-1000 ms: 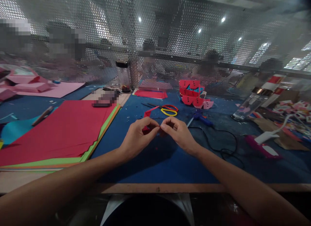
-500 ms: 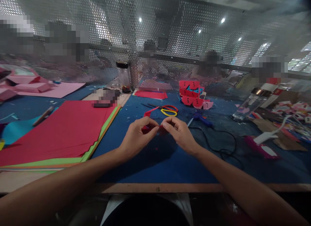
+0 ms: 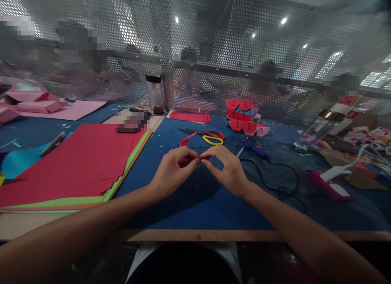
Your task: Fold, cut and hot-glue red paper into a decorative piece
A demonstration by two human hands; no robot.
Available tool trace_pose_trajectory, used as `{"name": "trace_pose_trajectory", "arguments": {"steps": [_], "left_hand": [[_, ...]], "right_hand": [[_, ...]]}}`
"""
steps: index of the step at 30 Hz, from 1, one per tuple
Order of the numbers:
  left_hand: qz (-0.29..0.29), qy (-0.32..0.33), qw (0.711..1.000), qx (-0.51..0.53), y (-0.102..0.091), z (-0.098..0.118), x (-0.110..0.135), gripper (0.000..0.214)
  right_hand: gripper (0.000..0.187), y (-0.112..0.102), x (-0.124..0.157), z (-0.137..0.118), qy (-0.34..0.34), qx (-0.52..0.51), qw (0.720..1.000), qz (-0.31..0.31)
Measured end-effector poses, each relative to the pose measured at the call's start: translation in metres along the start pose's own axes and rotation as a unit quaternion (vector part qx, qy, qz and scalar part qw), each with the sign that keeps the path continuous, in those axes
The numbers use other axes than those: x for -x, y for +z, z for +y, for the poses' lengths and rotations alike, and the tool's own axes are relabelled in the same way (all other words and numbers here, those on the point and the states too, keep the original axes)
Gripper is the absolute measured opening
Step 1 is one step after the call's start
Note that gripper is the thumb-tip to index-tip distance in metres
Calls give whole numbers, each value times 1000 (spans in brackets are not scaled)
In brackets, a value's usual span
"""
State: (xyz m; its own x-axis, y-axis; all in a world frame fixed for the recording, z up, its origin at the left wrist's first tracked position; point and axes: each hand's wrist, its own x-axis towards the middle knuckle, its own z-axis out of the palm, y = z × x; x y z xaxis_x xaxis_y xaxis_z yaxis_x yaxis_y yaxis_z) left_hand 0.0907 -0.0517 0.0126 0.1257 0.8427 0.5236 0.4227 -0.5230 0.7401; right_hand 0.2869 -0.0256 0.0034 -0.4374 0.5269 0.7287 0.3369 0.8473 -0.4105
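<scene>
My left hand [image 3: 174,168] and my right hand [image 3: 228,170] meet at the fingertips above the blue table mat, both closed in a pinch. Red paper [image 3: 183,162] shows inside the curl of my left hand. A sliver of red lies between the meeting fingertips, and most of it is covered. Behind the left fingers a folded red paper strip [image 3: 184,142] sticks up; whether it joins the held piece I cannot tell. Scissors with red and yellow handles [image 3: 214,138] lie just beyond. A blue glue gun [image 3: 255,148] lies beyond my right hand.
Red and green paper sheets [image 3: 73,161] are stacked at left, with a phone [image 3: 132,123] by their far edge. A dotted red paper model [image 3: 242,117] stands at the back. Jar [image 3: 155,96], tilted bottle [image 3: 317,129], black cable [image 3: 282,164] and magenta power strip [image 3: 331,186] surround the mat.
My right hand's thumb and index finger have shifted slightly and now pinch right at the left fingertips. Less red paper shows there. My left hand has hardly moved.
</scene>
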Motion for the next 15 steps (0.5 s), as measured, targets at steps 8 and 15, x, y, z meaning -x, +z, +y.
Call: {"name": "trace_pose_trajectory", "arguments": {"steps": [8, 15], "left_hand": [[0, 13, 999, -39, 0, -4, 0, 8], [-1, 35, 997, -68, 0, -7, -2, 6]], "right_hand": [[8, 2, 1, 3, -1, 29, 1000, -8], [9, 2, 4, 11, 3, 45, 999, -21]]}}
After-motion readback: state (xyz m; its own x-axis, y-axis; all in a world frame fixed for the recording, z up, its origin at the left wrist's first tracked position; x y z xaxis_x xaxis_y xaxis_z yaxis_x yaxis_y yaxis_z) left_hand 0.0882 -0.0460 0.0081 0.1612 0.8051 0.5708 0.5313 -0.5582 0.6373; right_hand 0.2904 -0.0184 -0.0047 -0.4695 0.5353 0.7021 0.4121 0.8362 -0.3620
